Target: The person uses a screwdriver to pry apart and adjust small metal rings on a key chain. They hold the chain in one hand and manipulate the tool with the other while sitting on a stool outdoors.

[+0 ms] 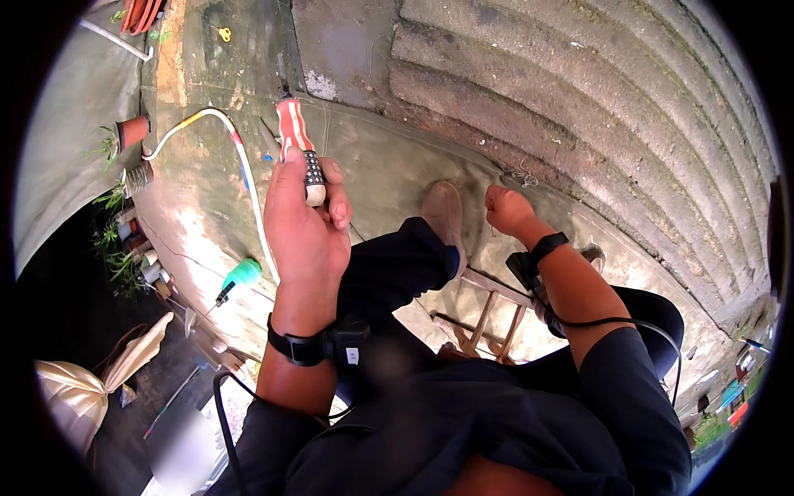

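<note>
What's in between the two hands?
In the head view, a shoe on a dark-trousered leg sits between the left hand, gripping a red-and-white screwdriver, and the right hand.

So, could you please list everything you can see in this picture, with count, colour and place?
screwdriver: one, red and white handle, in the left hand.
green screwdriver: one, on the slab, left.
hose: one, white, across the slab.
flower pots: several, reddish, along the slab's left edge.
scissors: one pair, yellow, top left.
ladder: one, wooden, under the feet.
corrugated roof: grey, upper right.
sack: one, pale, lower left.
left hand: gripping the screwdriver.
right hand: closed fist; I cannot tell what it holds.
</note>
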`<state>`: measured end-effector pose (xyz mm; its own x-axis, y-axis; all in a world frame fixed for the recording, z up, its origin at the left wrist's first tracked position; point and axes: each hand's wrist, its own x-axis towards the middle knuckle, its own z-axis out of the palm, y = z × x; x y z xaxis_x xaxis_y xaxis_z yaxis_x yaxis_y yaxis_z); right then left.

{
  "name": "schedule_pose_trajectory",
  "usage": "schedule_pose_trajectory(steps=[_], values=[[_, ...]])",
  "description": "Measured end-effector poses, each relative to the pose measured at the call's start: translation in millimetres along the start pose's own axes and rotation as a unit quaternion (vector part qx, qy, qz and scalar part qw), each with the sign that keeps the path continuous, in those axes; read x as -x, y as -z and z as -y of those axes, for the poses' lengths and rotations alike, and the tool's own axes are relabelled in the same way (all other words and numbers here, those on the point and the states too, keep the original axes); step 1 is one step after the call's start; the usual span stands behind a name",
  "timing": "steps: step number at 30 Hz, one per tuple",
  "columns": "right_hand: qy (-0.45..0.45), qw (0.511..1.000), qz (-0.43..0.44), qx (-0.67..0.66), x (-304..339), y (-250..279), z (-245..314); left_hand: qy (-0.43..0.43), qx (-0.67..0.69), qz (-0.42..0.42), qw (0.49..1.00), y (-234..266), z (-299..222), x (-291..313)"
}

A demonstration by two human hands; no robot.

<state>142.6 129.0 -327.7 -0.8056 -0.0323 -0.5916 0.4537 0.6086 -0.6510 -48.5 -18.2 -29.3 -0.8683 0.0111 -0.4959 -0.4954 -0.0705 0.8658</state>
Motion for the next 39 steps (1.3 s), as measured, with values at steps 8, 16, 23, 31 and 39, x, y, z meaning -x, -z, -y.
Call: schedule_pose_trajectory(steps=[8,16,23,31,39], values=[[-0.054,0.898,0.001,-0.437,-32.0,87.4,-2.4,0.071,-0.148,0.127,0.978,-58.1,27.0,18.0],[-0.069,0.844,0.026,-0.531,37.3,184.1,-10.1,0.148,-0.233,0.126,0.953,-74.7,67.0,24.6],[-0.121,0.813,-0.009,-0.570,192.7,274.5,1.2,0.225,-0.340,0.110,0.907,-56.2,82.4,88.9],[-0.165,0.702,-0.083,-0.688,437.8,297.1,24.6,0.246,-0.408,0.173,0.862,-111.6,-46.6,226.2],[-0.195,0.619,-0.107,-0.754,611.8,266.0,55.4,0.222,-0.456,0.209,0.836,-174.6,-101.4,282.5]])
